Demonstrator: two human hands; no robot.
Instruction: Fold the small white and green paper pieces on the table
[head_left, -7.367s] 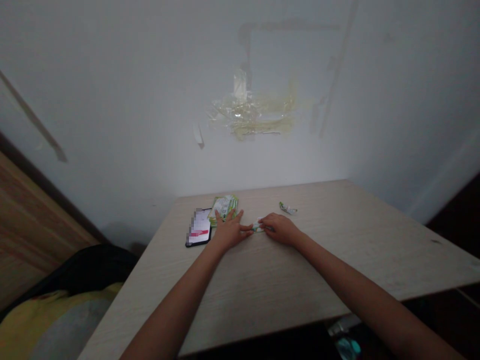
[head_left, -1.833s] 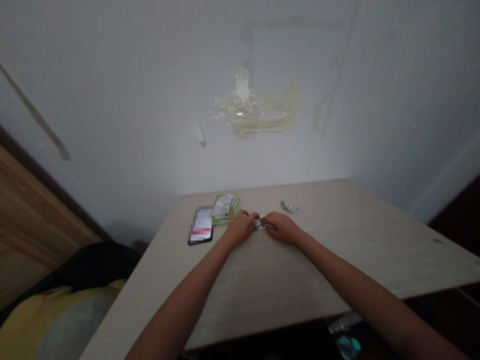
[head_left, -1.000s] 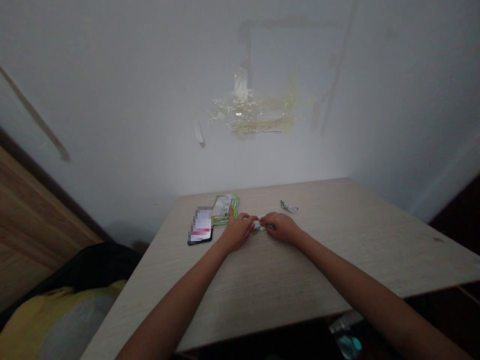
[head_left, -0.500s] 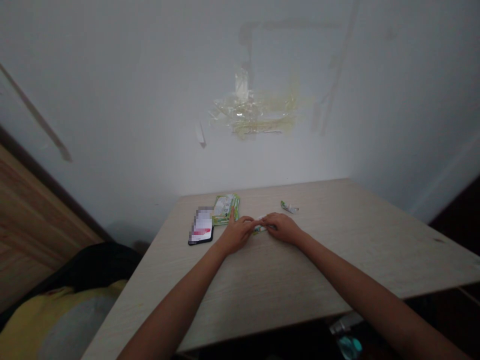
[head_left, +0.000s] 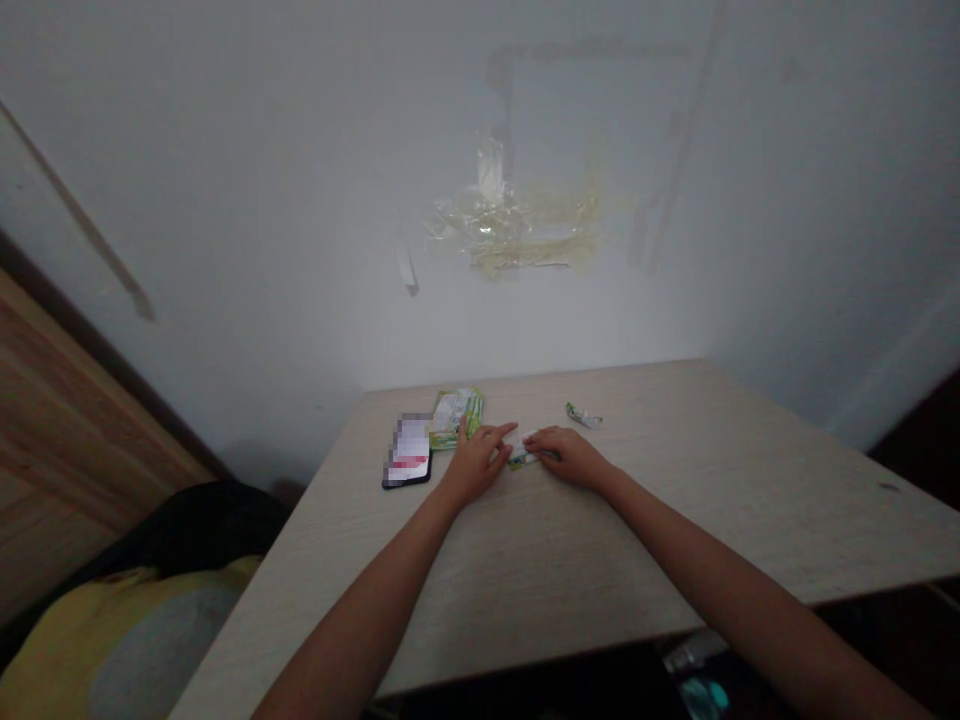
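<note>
A small white packet (head_left: 519, 460) with green and yellow print lies flat on the table between my two hands, its right part hidden by fingers. My right hand (head_left: 576, 457) is closed over that end, fingertips and thumb on the packet. Beside the packet's left end is my left hand (head_left: 477, 462), its index finger stretched out and its thumb apart, holding nothing. Behind the left hand sits a larger green and white packet (head_left: 450, 412), partly covered by a raised finger.
A phone (head_left: 409, 455) with a lit, partly blurred screen rests left of my left hand. A crumpled wrapper (head_left: 583, 416) lies behind my right hand. The pale wooden table (head_left: 675, 430) meets a wall (head_left: 300, 200) at the back. Yellow and grey cloth (head_left: 150, 640) is at lower left.
The left fingers have come off the small packet and spread, so more of it shows. My right hand stays on it. The whole view has shifted slightly.
</note>
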